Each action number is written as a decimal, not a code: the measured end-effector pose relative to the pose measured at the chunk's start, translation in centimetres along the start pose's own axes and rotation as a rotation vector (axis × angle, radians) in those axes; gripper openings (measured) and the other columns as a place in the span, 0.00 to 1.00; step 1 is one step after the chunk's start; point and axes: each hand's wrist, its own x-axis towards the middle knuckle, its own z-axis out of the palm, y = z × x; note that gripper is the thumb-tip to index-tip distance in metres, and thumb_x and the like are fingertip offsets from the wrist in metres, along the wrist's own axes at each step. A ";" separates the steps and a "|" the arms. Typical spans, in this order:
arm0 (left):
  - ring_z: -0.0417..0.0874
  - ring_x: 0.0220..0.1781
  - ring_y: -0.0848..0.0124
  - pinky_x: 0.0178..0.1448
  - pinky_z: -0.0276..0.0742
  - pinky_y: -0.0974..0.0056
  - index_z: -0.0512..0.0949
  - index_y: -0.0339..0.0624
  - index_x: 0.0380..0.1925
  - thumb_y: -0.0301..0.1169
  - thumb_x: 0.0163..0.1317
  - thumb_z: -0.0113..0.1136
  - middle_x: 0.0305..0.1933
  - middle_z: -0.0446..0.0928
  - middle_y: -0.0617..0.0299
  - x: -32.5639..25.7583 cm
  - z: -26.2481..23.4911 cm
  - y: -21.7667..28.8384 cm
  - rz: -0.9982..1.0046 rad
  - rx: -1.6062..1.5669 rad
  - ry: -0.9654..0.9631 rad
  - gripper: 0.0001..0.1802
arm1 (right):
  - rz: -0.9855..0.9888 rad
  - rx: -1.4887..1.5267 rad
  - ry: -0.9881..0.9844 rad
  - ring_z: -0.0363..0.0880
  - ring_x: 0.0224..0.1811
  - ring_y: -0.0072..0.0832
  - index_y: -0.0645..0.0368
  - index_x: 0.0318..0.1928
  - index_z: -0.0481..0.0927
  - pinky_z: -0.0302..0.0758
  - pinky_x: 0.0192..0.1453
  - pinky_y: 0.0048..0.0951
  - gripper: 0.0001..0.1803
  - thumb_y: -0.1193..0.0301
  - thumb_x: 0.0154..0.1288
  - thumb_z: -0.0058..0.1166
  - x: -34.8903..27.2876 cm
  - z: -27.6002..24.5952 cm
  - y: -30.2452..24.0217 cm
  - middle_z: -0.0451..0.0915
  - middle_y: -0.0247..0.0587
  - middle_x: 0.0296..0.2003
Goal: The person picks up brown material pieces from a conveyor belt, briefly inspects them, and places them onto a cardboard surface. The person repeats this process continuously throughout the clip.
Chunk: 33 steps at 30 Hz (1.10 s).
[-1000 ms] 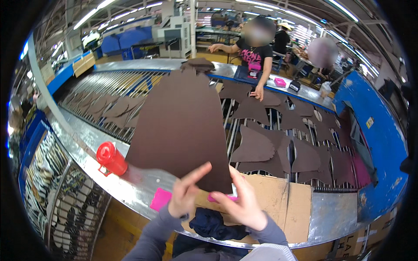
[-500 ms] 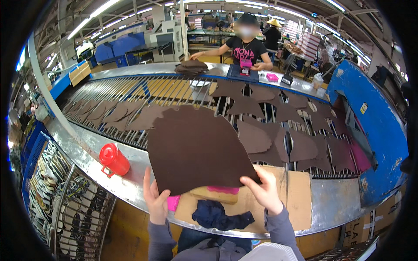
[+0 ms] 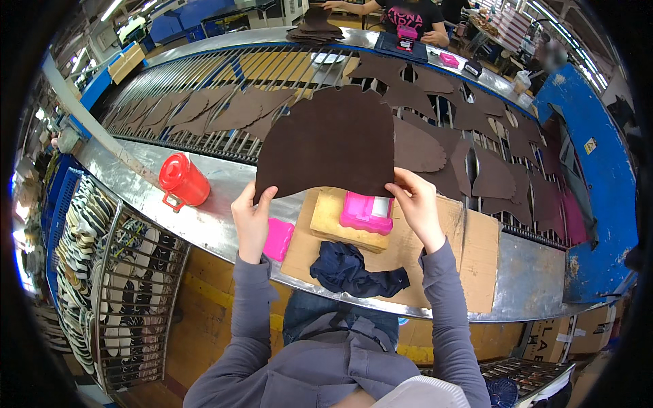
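Observation:
Between my two hands I hold up a dark brown cut leather-like piece point(image 3: 326, 143) with a scalloped far edge. My left hand point(image 3: 252, 217) pinches its near left corner, thumb on top. My right hand point(image 3: 418, 207) pinches the near right corner the same way. Beneath the piece's near edge, a pink box point(image 3: 367, 216) with a white patch inside rests on a yellowish block point(image 3: 330, 221). A flat pink lid point(image 3: 279, 239) lies next to my left wrist. A crumpled navy cloth point(image 3: 354, 273) lies on the cardboard sheet point(image 3: 435, 272).
A red lidded mug point(image 3: 183, 180) stands on the metal bench at left. Beyond runs a roller conveyor point(image 3: 204, 71) carrying many brown pieces point(image 3: 493, 178) out of a blue machine point(image 3: 585, 197). Across it, a co-worker point(image 3: 411, 17) stands by stacked pieces point(image 3: 315, 27). A rack of shoe parts point(image 3: 136, 292) is at lower left.
My view has tilted downward. The brown piece has turned and shifted a little right, uncovering more of the pink box and block. Both hands keep hold of it.

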 end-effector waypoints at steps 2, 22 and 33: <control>0.76 0.34 0.79 0.40 0.73 0.70 0.79 0.29 0.41 0.27 0.63 0.62 0.32 0.82 0.59 0.4 -0.1 -0.3 0.024 0.007 0.002 0.11 | 0.012 -0.001 -0.007 0.82 0.35 0.23 0.65 0.48 0.80 0.78 0.42 0.23 0.16 0.82 0.57 0.60 -0.1 0.7 0.8 0.83 0.42 0.35; 0.79 0.34 0.79 0.41 0.75 0.70 0.79 0.30 0.39 0.25 0.60 0.63 0.33 0.83 0.58 2.1 1.0 -1.5 0.070 0.016 -0.204 0.10 | -0.043 -0.029 0.119 0.83 0.34 0.30 0.66 0.39 0.80 0.77 0.42 0.25 0.09 0.83 0.57 0.60 -2.8 0.1 1.9 0.83 0.42 0.34; 0.85 0.37 0.66 0.42 0.79 0.65 0.80 0.32 0.44 0.24 0.58 0.62 0.38 0.84 0.51 2.5 7.6 0.4 0.130 0.000 -0.574 0.13 | 0.094 -0.217 0.374 0.78 0.25 0.29 0.65 0.32 0.81 0.71 0.31 0.26 0.05 0.79 0.55 0.65 -10.5 -1.9 7.7 0.81 0.43 0.25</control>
